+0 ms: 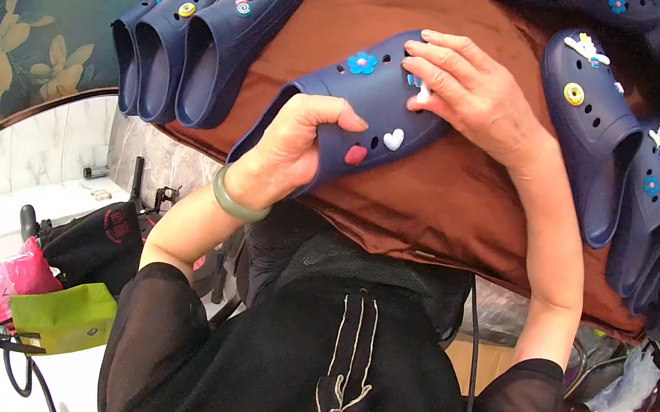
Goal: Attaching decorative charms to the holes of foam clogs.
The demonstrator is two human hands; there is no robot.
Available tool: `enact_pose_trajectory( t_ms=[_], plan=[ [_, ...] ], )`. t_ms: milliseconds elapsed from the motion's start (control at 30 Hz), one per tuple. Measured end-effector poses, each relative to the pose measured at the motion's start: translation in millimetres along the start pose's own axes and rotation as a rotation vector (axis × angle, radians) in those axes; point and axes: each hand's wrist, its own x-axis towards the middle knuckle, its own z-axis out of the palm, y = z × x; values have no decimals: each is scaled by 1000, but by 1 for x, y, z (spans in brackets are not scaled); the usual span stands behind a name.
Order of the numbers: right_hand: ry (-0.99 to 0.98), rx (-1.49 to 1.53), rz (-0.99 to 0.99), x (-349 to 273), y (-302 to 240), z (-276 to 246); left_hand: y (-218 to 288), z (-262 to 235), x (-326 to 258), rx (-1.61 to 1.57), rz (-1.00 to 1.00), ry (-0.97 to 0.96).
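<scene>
A navy blue clog [368,95] with round holes is held over the brown cloth, its toe pointing up and to the right. My left hand [295,143], a pale green bangle at its wrist, grips the clog by its opening, thumb on top and fingers hidden inside or beneath. My right hand [479,100] is at the toe, its thumb and fingers closed around a small white and blue shoe charm [420,93], partly covered. A blue flower charm [361,63], a white heart charm [393,139] and a red charm [355,154] sit on the clog's upper.
Several charm-decorated clogs stand left [239,42] and right [588,127] on the brown cloth [453,200]. A floral-patterned chair back [37,26] rises at far left. Below it are a pink bag [14,280] and a green bag [63,317]. A black cable [472,361] hangs in front.
</scene>
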Motion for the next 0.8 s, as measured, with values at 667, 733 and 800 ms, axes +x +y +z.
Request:
enact_pose_trajectory(
  t_ms=[667, 733, 800],
  plan=[
    [315, -161, 539, 6, 28, -1, 8, 15, -4, 83, 111, -89],
    [175, -331, 488, -4, 27, -14, 3, 19, -15, 44, 172, -90],
    [-81, -542, 327, -8, 22, -21, -4, 14, -9, 67, 216, -111]
  ],
)
